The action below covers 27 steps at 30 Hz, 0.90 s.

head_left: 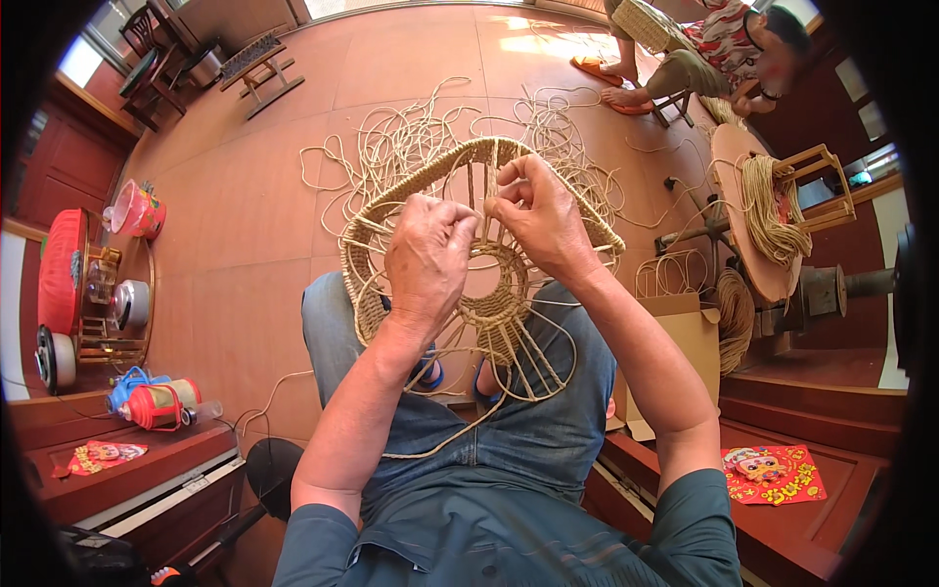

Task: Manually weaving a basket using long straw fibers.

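A partly woven natural-cord piece rests over my lap, with a ring at its centre, radiating spokes and a braided outer rim. My left hand is closed over the spokes on the upper left of the ring, fingertips pinched on something too hidden to make out. Just right of it, my right hand pinches a pale cord strand along the upright spokes below the top of the rim. Loose cord ends hang around the lower part of the piece, over my jeans.
Tangled cord covers the floor ahead. A co-worker sits upper right near a round board bearing coiled cord and an open cardboard box. A slatted bench, chair and red thermos are on the left.
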### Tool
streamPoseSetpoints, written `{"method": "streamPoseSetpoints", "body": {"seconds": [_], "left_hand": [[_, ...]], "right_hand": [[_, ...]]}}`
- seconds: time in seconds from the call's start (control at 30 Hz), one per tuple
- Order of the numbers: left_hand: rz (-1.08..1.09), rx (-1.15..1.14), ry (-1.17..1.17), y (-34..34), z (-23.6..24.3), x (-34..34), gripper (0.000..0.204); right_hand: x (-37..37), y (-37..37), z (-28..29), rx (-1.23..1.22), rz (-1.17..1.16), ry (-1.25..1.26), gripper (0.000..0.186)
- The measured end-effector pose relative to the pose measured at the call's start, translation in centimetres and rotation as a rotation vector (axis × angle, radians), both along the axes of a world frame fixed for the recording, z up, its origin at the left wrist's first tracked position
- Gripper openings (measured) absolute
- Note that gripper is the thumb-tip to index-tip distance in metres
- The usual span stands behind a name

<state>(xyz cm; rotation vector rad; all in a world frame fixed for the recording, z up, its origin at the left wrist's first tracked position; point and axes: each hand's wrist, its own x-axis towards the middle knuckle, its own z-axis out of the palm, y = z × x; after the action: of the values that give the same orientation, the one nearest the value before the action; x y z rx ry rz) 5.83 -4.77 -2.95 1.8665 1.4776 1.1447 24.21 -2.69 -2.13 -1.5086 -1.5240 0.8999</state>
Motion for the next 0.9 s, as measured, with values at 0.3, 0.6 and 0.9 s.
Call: {"method": "streamPoseSetpoints", "body": {"seconds": [0.3,0.6,0.9], "left_hand": [[-0.029,0.107,0.135,-0.3,-0.6,0.7,0.009],[-0.128,0.107,0.115,-0.9,-0.9,0.3,0.004],[-0.207,0.075,0.081,-0.8,-0.6,-0.9,0.009]], "right_hand": [[1.0,-0.7,-0.9,0.012,0.109,0.137,0.025],[0.3,-2.6,-1.1,0.231,0.131,-0.068,0.028],[-0.4,-4.0,-1.0,0.313,0.172,-0.167,0.025]]}}
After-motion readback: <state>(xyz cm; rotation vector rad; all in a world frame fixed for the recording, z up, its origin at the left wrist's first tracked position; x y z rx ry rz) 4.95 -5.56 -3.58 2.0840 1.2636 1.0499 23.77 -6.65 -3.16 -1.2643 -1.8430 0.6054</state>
